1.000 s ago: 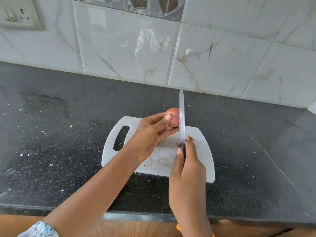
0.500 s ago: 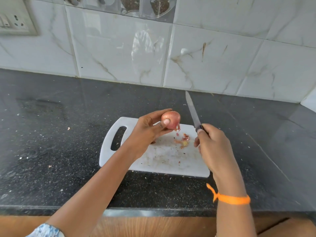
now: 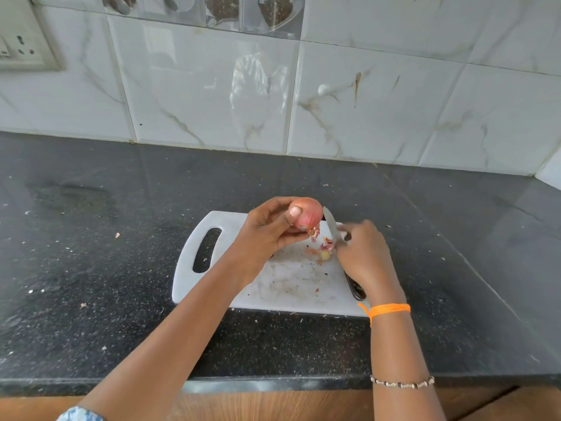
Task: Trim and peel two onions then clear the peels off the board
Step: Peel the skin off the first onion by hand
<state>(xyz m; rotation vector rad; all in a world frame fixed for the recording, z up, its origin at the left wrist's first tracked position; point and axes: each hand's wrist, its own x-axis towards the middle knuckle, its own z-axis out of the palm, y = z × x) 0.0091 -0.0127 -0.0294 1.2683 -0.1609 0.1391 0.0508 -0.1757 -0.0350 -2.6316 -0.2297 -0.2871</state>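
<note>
Up above the far edge of the white plastic board (image 3: 212, 287), the left hand (image 3: 267, 229) grips a red onion (image 3: 306, 214), thumb pressed on its near face. The onion's long axis tilts down toward the right, where its cut end trails torn papery skin. Just right of it, the knife (image 3: 330, 221) points up and away, its long axis running from the dark handle end near the board's right edge to the tip beside the onion. The right hand (image 3: 362, 253) grasps the knife; most of the handle is hidden under it, and the fingers are blurred. Pink peel scraps (image 3: 324, 249) lie on the scuffed board below the onion. Beneath is a speckled black stone counter (image 3: 91, 268).
</note>
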